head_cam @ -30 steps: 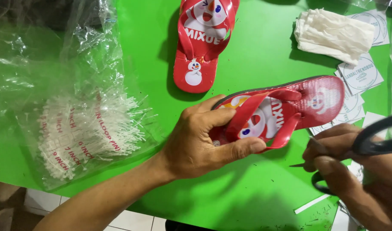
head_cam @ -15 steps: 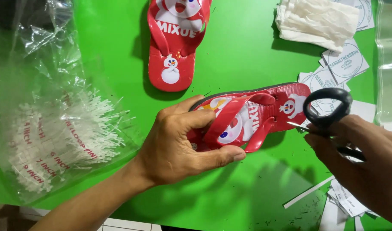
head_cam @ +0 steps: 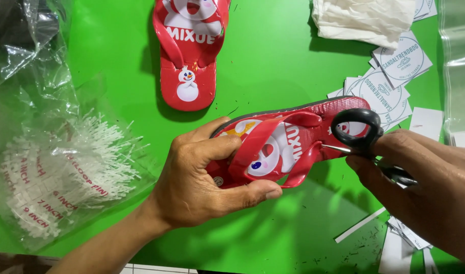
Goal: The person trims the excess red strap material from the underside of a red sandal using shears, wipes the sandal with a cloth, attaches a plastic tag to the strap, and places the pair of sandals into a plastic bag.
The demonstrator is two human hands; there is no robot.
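Head view: left hand (head_cam: 202, 182) grips the tilted sandal (head_cam: 288, 144), fingers closed, exposing its strap. Right hand (head_cam: 425, 187), fingers closed on scissors (head_cam: 362, 134), brings the tip against that strap.

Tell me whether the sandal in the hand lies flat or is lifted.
Lifted: the left hand holds the sandal tilted above the green table.

Work surface: bright green table top (head_cam: 273, 56), evenly lit, with soft shadows.
Surface condition: small dark specks scattered near the lower edge.
Floor: pale tiles (head_cam: 156, 269) showed below the table edge.
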